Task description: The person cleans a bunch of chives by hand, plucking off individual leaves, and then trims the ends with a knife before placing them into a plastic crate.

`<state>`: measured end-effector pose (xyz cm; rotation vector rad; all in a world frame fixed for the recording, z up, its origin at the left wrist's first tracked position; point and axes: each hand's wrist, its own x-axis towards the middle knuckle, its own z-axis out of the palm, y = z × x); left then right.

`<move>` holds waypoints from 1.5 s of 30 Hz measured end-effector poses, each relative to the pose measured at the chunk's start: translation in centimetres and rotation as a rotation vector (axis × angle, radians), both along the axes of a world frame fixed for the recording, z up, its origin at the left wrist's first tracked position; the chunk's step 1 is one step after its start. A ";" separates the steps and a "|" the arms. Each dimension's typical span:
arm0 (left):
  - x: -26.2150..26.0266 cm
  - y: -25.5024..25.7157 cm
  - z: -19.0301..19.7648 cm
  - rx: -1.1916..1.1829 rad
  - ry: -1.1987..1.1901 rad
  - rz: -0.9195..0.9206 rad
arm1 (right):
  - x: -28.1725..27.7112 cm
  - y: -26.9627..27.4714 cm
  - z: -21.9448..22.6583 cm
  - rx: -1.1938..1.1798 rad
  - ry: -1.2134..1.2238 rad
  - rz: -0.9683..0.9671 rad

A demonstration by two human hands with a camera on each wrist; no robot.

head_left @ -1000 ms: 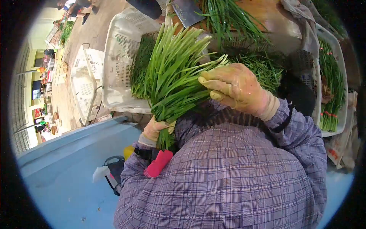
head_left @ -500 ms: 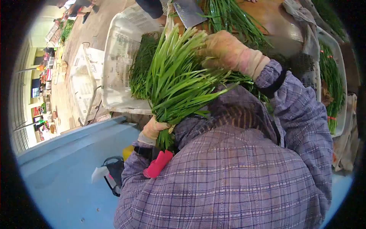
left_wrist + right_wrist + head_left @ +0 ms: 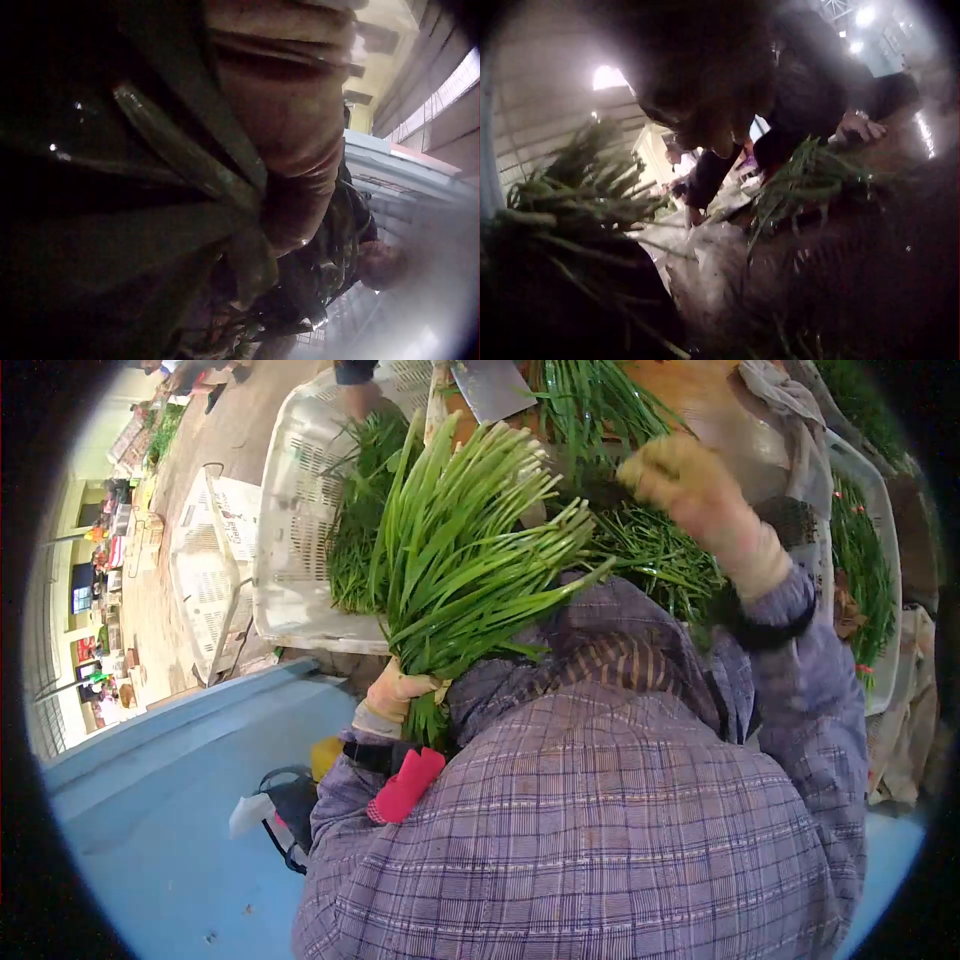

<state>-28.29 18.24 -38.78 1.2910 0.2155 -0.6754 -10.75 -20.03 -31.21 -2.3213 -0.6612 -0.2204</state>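
Observation:
My left hand [image 3: 398, 695], in a pale glove, grips a thick bunch of garlic chives [image 3: 470, 550] near its leafy lower end. The pale stem ends fan out up and to the right. In the dim left wrist view, the gloved fingers [image 3: 281, 120] curl against flat leaves [image 3: 187, 150]. My right hand [image 3: 695, 490], gloved in stained yellow and pink, is blurred and raised to the right of the bunch. Its fingers are loosely bent with nothing visible in them, above loose greens [image 3: 660, 550]. More chives [image 3: 595, 410] lie on a wooden board [image 3: 710, 400].
A white slotted crate [image 3: 290, 545] with greens stands at the left. Another crate [image 3: 882, 700] at the right holds chives tied with red bands [image 3: 865, 560]. A flat metal blade [image 3: 493, 388] lies at the board's left. A light-blue surface [image 3: 180, 800] spreads at the lower left.
My right hand has left the stem ends, rising and swinging away to the right. The left hand still holds the bunch in nearly the same place.

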 end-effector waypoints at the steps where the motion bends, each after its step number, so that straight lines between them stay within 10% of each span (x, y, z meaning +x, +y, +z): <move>1: -0.1 -0.2 0.3 -0.068 0.079 0.052 | -1.6 0.6 1.0 0.205 0.219 0.061; 7: 0.4 -0.2 1.2 0.148 0.116 -0.052 | -5.0 5.7 -1.2 -0.339 -0.148 0.118; 16: 0.0 -0.3 -1.7 0.284 -0.330 -0.028 | -3.5 2.4 -0.8 -0.017 -0.153 -0.052; 19: 0.0 0.6 -0.8 0.071 0.105 -0.044 | -3.0 -0.4 0.2 0.191 -0.127 -0.151; 22: -0.1 0.3 -1.1 0.182 -0.041 -0.011 | -3.1 -4.4 4.0 0.257 0.002 -0.294; 27: -0.4 -0.4 0.8 -0.008 0.126 -0.003 | 0.0 -11.4 -6.3 -0.220 0.188 -0.165; 28: -0.1 -0.5 1.0 0.010 0.147 0.005 | -1.6 -9.4 -5.9 -0.394 -0.181 -0.248; 30: 0.6 -1.3 2.1 0.073 0.159 0.007 | -2.9 -5.5 -4.6 0.272 0.254 -0.025; 34: 0.4 -2.1 2.9 0.160 0.141 0.038 | -2.1 -1.1 -3.3 -0.029 0.232 0.081; 45: 0.5 -1.3 1.8 0.117 0.119 -0.010 | 0.2 4.2 -4.9 0.056 -0.208 0.254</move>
